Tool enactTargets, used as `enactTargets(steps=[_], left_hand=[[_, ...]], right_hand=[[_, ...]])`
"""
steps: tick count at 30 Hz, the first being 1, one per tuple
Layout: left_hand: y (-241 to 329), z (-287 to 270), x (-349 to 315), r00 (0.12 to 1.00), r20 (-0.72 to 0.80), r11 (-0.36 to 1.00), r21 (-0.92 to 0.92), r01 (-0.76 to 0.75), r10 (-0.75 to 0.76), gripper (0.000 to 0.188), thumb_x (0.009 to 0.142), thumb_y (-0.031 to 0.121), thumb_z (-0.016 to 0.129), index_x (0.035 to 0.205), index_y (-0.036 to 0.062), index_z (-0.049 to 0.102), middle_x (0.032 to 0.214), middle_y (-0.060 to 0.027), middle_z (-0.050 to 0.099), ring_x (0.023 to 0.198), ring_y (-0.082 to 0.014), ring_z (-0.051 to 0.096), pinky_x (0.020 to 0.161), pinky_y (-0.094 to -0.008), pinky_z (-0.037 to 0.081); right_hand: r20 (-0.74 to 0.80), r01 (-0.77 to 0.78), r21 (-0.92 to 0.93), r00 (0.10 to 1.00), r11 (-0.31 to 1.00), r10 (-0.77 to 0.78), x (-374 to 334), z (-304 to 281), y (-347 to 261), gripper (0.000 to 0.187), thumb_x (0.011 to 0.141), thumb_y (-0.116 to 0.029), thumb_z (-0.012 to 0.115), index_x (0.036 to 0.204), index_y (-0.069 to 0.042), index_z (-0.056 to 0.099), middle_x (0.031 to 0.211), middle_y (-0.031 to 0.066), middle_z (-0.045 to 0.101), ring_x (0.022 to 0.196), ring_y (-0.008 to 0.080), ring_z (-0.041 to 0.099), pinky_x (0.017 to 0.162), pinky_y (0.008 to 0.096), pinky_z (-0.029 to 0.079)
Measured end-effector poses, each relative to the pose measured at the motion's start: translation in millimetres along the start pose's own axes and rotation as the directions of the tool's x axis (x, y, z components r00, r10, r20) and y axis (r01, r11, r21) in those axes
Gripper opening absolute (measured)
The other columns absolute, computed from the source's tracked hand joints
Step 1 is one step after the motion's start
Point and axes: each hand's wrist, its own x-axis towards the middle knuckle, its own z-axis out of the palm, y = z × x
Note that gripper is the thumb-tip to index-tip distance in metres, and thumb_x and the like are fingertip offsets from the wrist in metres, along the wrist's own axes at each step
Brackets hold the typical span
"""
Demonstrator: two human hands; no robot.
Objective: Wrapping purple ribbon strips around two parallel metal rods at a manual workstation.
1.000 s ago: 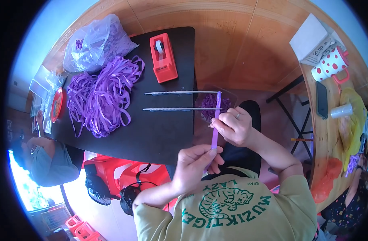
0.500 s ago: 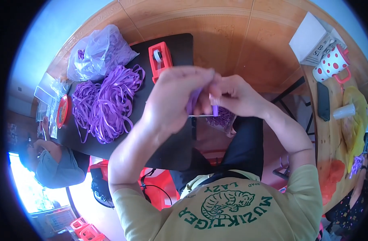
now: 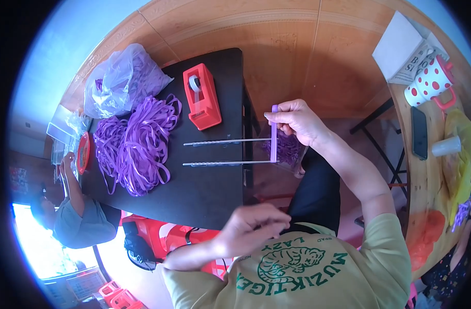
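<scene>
A band of purple ribbon (image 3: 274, 135) runs across the free ends of two parallel thin metal rods (image 3: 226, 141), which extend past the right edge of the black table. My right hand (image 3: 295, 121) pinches the ribbon at its far end, just beyond the farther rod. My left hand (image 3: 253, 229) is drawn back close to my chest, clear of the rods. Its fingers are curled but smeared by motion, and no object shows in them. A large heap of loose purple ribbon (image 3: 137, 149) lies on the table, left of the rods.
A red tape dispenser (image 3: 202, 98) stands behind the rods, and a plastic bag of purple ribbon (image 3: 123, 82) at the back left. Below the rod ends is a clear bag of purple pieces (image 3: 287, 149). A wooden table (image 3: 426, 177) holds a phone (image 3: 419, 133) and spotted cup (image 3: 428, 85). Another person (image 3: 83, 221) sits left.
My left hand has come away from the ribbon and back toward my chest, uncovering the rods and tape dispenser. The right hand stays near the rod ends, with the ribbon now in plain sight.
</scene>
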Motion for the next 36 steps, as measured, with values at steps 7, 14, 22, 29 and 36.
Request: enactTargets(steps=[7,14,22,29,36], left_hand=[[-133.6,20.5,46.8,0.811,-0.545,0.967,0.236,-0.096,0.214,0.021,0.091,0.002,0.055,0.11,-0.004,0.061,0.095,-0.0083,0.059,0.079,-0.0123,0.06,0.07,-0.023,0.047],[-127.9,-16.6,126.8,0.443,-0.688,0.817,0.5,-0.287,0.575,0.026,0.092,0.001,0.051,0.117,-0.0019,0.058,0.115,-0.0127,0.056,0.099,-0.0188,0.057,0.085,-0.0281,0.046],[-115.5,-17.2,133.6,0.692,-0.663,0.871,-0.122,-0.476,0.285,0.021,0.095,0.005,0.048,0.111,0.0004,0.061,0.098,-0.0081,0.064,0.071,-0.0092,0.058,0.057,-0.02,0.047],[-125.6,-11.3,117.2,0.759,-0.641,0.895,-0.262,-0.36,0.117,0.016,0.093,0.009,0.055,0.102,-0.0017,0.064,0.086,-0.0066,0.066,0.071,-0.0105,0.06,0.062,-0.021,0.046],[-128.8,5.6,84.1,0.817,-0.577,0.872,-0.407,-0.272,-0.015,0.017,0.094,0.01,0.055,0.102,-0.0024,0.063,0.083,-0.0066,0.065,0.075,-0.0123,0.061,0.072,-0.0229,0.047]], right_hand=[[-0.068,-0.137,0.053,0.988,0.989,0.141,6.3,-12.5,30.0,0.013,0.083,-0.012,0.07,0.076,-0.003,0.064,0.067,0.0033,0.059,0.05,0.0049,0.048,0.039,0.0178,0.032],[-0.154,-0.334,0.211,0.917,0.919,0.369,-5.8,-4.7,64.9,0.016,0.086,-0.013,0.06,0.071,-0.009,0.061,0.06,0.0007,0.053,0.046,0.0083,0.044,0.04,0.0227,0.032],[-0.116,-0.45,0.406,0.838,0.795,0.534,-30.2,-0.7,113.7,0.018,0.089,-0.02,0.05,0.078,-0.01,0.059,0.064,0.0001,0.053,0.048,0.0087,0.044,0.043,0.0249,0.033],[0.14,-0.537,0.465,0.829,0.703,0.541,-74.0,-10.0,170.3,0.022,0.092,-0.02,0.047,0.082,-0.005,0.06,0.066,0.0011,0.055,0.048,0.0085,0.048,0.041,0.02,0.034],[-0.314,0.006,-0.516,0.929,0.857,-0.195,-106.6,-30.0,196.7,0.017,0.084,-0.013,0.068,0.094,0.0,0.065,0.079,0.0061,0.065,0.068,0.0119,0.061,0.06,0.0236,0.045]])
